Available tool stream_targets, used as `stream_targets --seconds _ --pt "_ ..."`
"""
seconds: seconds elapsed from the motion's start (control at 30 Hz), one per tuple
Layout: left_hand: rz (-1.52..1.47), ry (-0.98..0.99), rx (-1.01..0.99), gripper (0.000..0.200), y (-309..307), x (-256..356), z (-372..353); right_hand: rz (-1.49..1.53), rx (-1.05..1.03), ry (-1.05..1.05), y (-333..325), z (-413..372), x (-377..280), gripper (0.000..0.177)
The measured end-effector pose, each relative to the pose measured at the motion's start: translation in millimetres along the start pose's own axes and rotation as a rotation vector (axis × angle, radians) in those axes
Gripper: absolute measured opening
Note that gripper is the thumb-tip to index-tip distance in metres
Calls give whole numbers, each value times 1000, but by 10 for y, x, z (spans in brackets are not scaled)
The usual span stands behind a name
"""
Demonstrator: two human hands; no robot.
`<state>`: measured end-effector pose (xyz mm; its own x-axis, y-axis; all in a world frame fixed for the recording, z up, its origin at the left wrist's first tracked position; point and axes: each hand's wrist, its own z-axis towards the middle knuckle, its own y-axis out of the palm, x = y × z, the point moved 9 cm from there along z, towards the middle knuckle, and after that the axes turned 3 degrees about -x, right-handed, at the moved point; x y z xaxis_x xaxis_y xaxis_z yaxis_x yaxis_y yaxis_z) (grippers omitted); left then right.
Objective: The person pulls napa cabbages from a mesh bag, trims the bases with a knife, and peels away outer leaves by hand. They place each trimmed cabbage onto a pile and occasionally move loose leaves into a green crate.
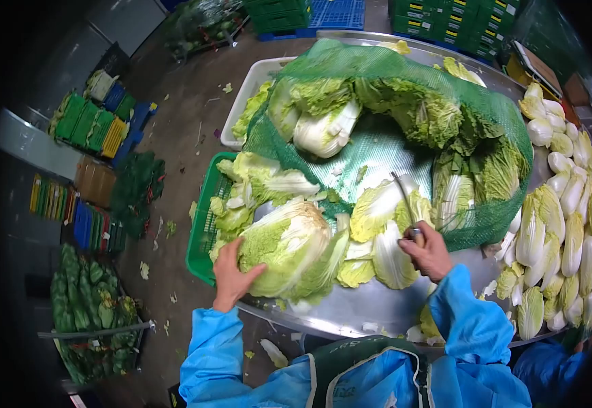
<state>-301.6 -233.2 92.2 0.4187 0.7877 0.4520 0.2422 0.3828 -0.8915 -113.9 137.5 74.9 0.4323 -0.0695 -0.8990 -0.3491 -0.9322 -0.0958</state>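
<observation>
My left hand rests with its fingers spread on the left side of a large napa cabbage, whose browned base faces away from me. My right hand is wrapped round the handle of a curved knife, its blade pointing up and away over loose leaves. Beyond both hands lies an open green mesh bag with several whole cabbages inside. Left of the cabbage, a green basket holds trimmed leaves.
A white bin stands behind the green basket. Several trimmed cabbages are piled on the right of the metal table. A blue sleeve of another person shows at the lower right. Crates and scattered leaves lie on the floor at left.
</observation>
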Motion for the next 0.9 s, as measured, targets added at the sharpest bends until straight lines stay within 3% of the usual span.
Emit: stream_targets --seconds 0.1,0.17,0.23,0.3,0.4,0.47,0.9 --pt "204 -31 -48 97 217 133 -13 -63 -81 66 467 8 17 23" --pt "69 -72 -93 106 362 1 77 -162 -119 -2 664 153 358 26" --pt "-245 22 -59 108 425 -133 204 -368 -84 -127 815 231 455 28" --pt "-285 10 -89 111 405 -145 254 -434 -107 -61 1048 240 343 29" --pt "-315 22 -91 111 440 -131 236 -437 -52 -159 1403 355 240 28" --pt "-318 39 -56 111 439 -132 197 -616 -71 -138 1602 485 289 26" --pt "-458 18 -99 110 554 -313 372 -838 -95 102 1810 705 540 25"
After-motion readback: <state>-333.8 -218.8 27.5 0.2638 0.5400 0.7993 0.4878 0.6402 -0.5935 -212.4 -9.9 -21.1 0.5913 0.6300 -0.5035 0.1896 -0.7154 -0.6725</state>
